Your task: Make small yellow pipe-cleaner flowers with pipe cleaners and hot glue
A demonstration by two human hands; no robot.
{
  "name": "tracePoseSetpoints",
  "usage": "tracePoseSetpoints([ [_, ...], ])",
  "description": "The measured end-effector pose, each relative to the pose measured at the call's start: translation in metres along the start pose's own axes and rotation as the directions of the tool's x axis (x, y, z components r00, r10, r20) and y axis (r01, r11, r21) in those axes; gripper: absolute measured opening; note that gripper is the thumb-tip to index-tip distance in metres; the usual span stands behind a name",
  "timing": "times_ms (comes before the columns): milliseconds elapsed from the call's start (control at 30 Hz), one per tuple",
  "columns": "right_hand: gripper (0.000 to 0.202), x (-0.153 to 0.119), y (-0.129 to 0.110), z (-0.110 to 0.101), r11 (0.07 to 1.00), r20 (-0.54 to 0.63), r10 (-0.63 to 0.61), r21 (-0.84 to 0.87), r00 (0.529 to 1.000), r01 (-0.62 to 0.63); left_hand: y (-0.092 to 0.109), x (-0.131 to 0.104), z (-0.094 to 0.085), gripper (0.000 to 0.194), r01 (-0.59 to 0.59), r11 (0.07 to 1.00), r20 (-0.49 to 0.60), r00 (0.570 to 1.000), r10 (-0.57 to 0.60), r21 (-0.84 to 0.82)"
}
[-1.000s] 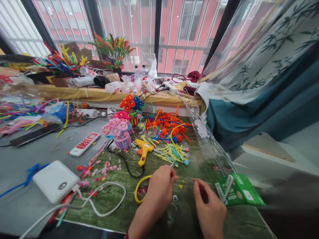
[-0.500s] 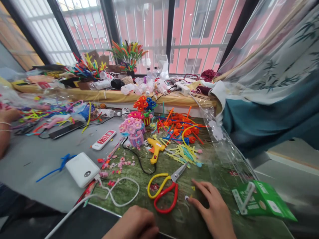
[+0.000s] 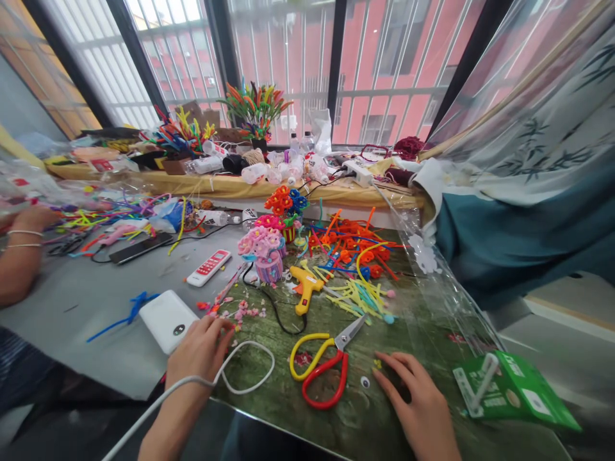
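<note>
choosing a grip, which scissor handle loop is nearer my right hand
The red loop of the scissors: it lies nearer your right hand, while the yellow loop sits farther left.

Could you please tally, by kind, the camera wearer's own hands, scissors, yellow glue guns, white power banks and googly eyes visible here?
Left hand and right hand: 2
Scissors: 1 pair
Yellow glue gun: 1
White power bank: 1
Googly eye: 1
Total: 6

Black phone (image 3: 140,249) on grey tabletop (image 3: 91,291); red-and-white keypad device (image 3: 209,267) to its right; multicoloured bunch (image 3: 256,109) in dark pot (image 3: 259,145) on windowsill (image 3: 216,186); teal curtain (image 3: 523,246) at right.
</note>
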State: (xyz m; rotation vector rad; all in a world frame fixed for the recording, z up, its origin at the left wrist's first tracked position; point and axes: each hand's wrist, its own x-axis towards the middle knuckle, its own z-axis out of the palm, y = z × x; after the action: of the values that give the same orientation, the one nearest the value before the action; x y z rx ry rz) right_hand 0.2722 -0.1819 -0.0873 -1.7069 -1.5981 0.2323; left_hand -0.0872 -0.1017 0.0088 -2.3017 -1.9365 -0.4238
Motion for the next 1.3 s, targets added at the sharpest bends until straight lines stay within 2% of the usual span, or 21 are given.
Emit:
tracePoseSetpoints([
  [167, 0.042, 0.000, 0.001, -0.001, 1.000, 0.010, 0.016, 0.021, 1.000, -0.016, 0.000, 0.010, 0.017, 0.025, -0.033, 0.997, 0.024, 0.999, 0.031, 0.064],
  [400, 0.045, 0.000, -0.004, -0.002, 0.999, -0.013, 0.021, 0.041, 1.000, -0.020, -0.003, 0.013, 0.021, 0.024, -0.052, 0.993, 0.014, 0.999, 0.051, 0.108],
  [533, 0.045, 0.002, -0.010, -0.005, 0.997, -0.040, 0.030, 0.067, 0.999, -0.027, -0.010, 0.011, 0.023, 0.028, -0.044, 0.995, -0.041, 0.998, 0.048, 0.089],
  [700, 0.045, 0.010, -0.015, -0.008, 0.990, -0.146, 0.096, 0.114, 0.985, -0.080, -0.012, 0.018, 0.016, 0.030, -0.056, 0.997, -0.144, 0.988, 0.062, 0.049],
  [800, 0.040, 0.022, -0.033, -0.011, 0.980, -0.146, 0.119, 0.176, 0.982, -0.092, -0.005, 0.026, 0.008, 0.030, -0.111, 0.993, -0.188, 0.976, 0.114, 0.027],
  [900, 0.031, 0.046, -0.071, -0.008, 0.943, -0.040, 0.077, 0.327, 0.996, -0.059, 0.006, 0.032, 0.001, 0.029, -0.178, 0.984, -0.221, 0.960, 0.173, -0.003],
  [1000, 0.026, 0.078, -0.120, 0.012, 0.865, 0.160, -0.019, 0.498, 0.987, -0.064, 0.016, 0.038, -0.004, 0.028, -0.258, 0.965, -0.284, 0.929, 0.237, -0.037],
  [1067, 0.025, 0.100, -0.149, 0.036, 0.756, 0.330, -0.024, 0.624, 0.944, -0.199, 0.022, 0.041, -0.006, 0.026, -0.302, 0.952, -0.332, 0.903, 0.272, -0.043],
  [1100, 0.029, 0.109, -0.161, 0.050, 0.730, 0.372, -0.036, 0.643, 0.927, -0.230, 0.023, 0.042, -0.006, 0.025, -0.317, 0.948, -0.350, 0.892, 0.285, -0.038],
  [1200, 0.045, 0.129, -0.184, 0.091, 0.664, 0.454, -0.096, 0.692, 0.886, -0.283, 0.023, 0.045, -0.005, 0.023, -0.356, 0.934, -0.388, 0.865, 0.319, -0.024],
  [1300, 0.060, 0.138, -0.191, 0.117, 0.592, 0.509, -0.138, 0.731, 0.850, -0.341, 0.017, 0.046, -0.004, 0.019, -0.371, 0.927, -0.409, 0.855, 0.319, -0.051],
])
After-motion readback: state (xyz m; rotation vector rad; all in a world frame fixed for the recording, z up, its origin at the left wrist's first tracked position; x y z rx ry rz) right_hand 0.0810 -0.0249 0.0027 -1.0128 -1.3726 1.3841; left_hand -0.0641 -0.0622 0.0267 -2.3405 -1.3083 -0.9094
